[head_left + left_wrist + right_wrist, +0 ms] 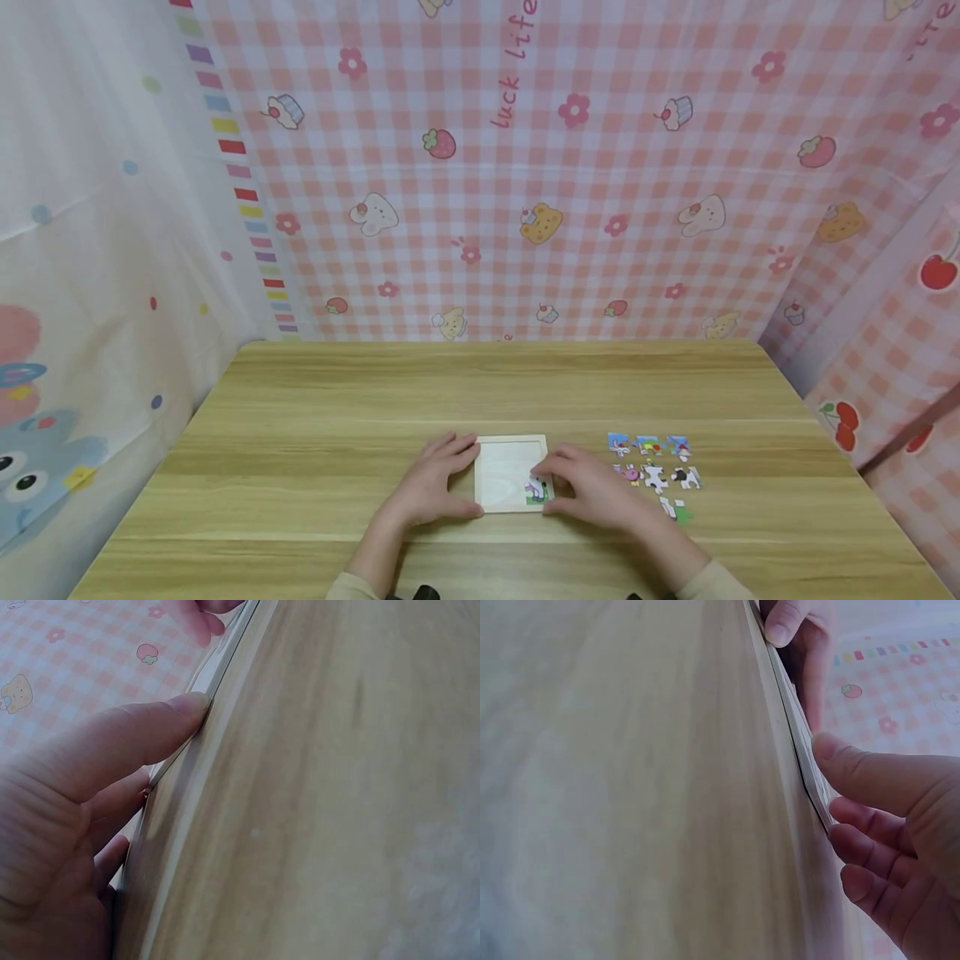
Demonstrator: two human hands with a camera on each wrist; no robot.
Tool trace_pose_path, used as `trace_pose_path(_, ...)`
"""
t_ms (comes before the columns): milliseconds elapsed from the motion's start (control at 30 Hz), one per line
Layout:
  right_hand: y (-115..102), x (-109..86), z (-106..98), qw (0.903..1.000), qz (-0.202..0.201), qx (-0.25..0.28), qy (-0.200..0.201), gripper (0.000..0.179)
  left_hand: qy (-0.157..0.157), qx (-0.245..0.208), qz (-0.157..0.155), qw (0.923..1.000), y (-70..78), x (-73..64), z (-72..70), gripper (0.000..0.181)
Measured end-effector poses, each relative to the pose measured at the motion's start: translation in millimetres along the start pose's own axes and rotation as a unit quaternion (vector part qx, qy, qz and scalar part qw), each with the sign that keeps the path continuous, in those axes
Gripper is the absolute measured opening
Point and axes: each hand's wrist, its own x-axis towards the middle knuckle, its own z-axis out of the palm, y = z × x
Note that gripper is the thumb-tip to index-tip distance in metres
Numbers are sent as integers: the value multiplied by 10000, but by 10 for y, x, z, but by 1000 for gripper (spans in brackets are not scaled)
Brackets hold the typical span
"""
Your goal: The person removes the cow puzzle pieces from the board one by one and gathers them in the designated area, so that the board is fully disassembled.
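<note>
A square, shallow wooden puzzle tray [504, 467] lies flat on the table. One picture piece [537, 492], a puzzle piece with white and green on it, lies in its lower right corner. My left hand [431, 487] spans the tray's left side, thumb on the near corner and fingertips at the far one; the thumb [169, 724] presses the rim in the left wrist view. Bent over the right rim, my right hand [592, 490] has a fingertip at the puzzle piece and its thumb at the near right corner. Whether it pinches the piece is hidden.
Several loose puzzle pieces [654, 478] lie in rough rows to the right of the tray, beside my right forearm. The wooden table [337, 392] reaches back to a pink checked cloth [480, 183]. A white patterned cloth [97, 208] hangs on the left.
</note>
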Motion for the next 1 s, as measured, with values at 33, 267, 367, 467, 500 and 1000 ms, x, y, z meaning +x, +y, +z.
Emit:
trace_pose_path(33,-4,3,3,10000,5,14,-10,36,5,-7,-5,10000,1,-1,1,89)
trace_pose_path(267,-29,22,10,9998,193,18,-106,35,24,-34,4,10000,4,-4,1,89)
trace_pose_path(367,-37,32,11,9996,250,26,-91,35,14,-53,-22,10000,7,-7,4,88)
trace_pose_path(467,-30,51,23,9995,293,23,-113,35,-9,-74,-67,9999,9,-10,7,87)
trace_pose_path(500,-29,58,25,9995,301,13,-124,34,-12,-83,-76,9999,10,-11,7,87)
trace_pose_path(1000,-48,108,71,9971,615,427,-122,28,32,-78,-41,10000,12,-5,5,89)
